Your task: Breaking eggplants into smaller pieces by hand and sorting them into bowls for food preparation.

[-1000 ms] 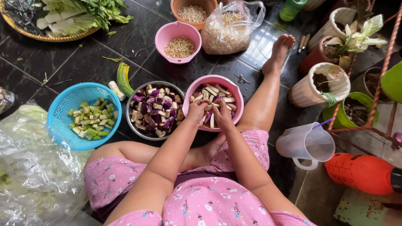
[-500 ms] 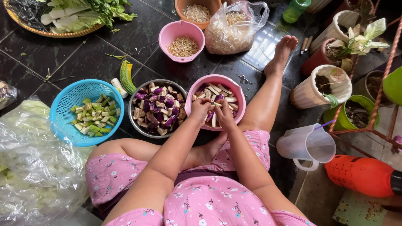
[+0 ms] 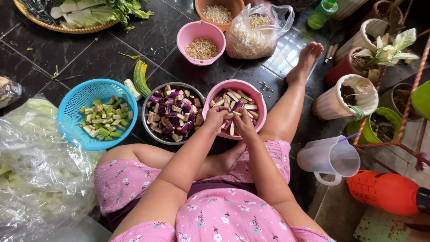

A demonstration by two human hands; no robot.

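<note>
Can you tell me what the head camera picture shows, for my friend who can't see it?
A person sitting on a dark tiled floor has their left hand and right hand in a pink bowl of cut eggplant pieces. Beside it sit a metal bowl of purple eggplant chunks and a blue basket of chopped green vegetables.

Both arms stretched forward, forearms converging; left hand [image 3: 215,117] and right hand [image 3: 244,122] side by side, fingers curled downward.

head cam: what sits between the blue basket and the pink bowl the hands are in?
Head view: a metal bowl of cut eggplant sits between the blue basket and the pink bowl; the left hand is at its right rim.
</note>
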